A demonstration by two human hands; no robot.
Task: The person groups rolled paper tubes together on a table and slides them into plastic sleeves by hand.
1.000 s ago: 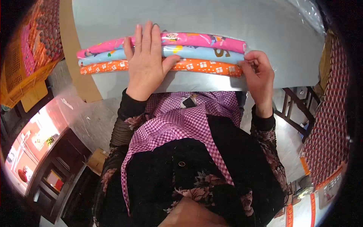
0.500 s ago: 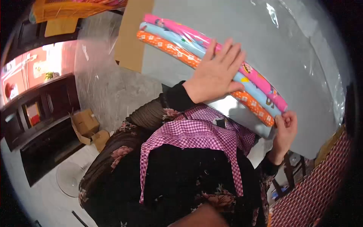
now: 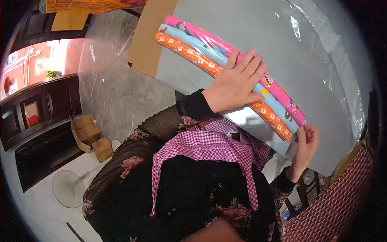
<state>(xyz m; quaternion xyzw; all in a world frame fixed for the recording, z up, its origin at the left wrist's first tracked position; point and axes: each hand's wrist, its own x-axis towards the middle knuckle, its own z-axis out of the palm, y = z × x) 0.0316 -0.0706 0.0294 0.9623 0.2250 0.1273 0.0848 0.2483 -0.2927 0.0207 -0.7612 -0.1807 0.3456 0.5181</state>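
Three long rolls lie side by side, slanting down to the right on a grey surface (image 3: 193, 82): a pink roll (image 3: 201, 35), a light blue roll (image 3: 193, 42) and an orange roll with white patterns (image 3: 181, 48). Clear shiny film covers them. My left hand (image 3: 236, 84) rests flat across their middle, fingers spread. At the lower right end, my right hand (image 3: 305, 147) pinches something by the tips of the blue and pink rolls; clear film seems to be there, but it is hard to make out.
Brown cardboard (image 3: 149, 44) lies along the grey surface's left edge. Clear plastic (image 3: 346, 80) runs along the right. A stack of patterned rolls (image 3: 334, 197) stands at the lower right. An orange basket (image 3: 92, 5) is at the upper left, an open cardboard box (image 3: 86, 131) on the floor.
The view has turned, so the rolls now appear slanted rather than level. My left hand stays flat on them, and my right hand remains at their right end, its fingers pinched.
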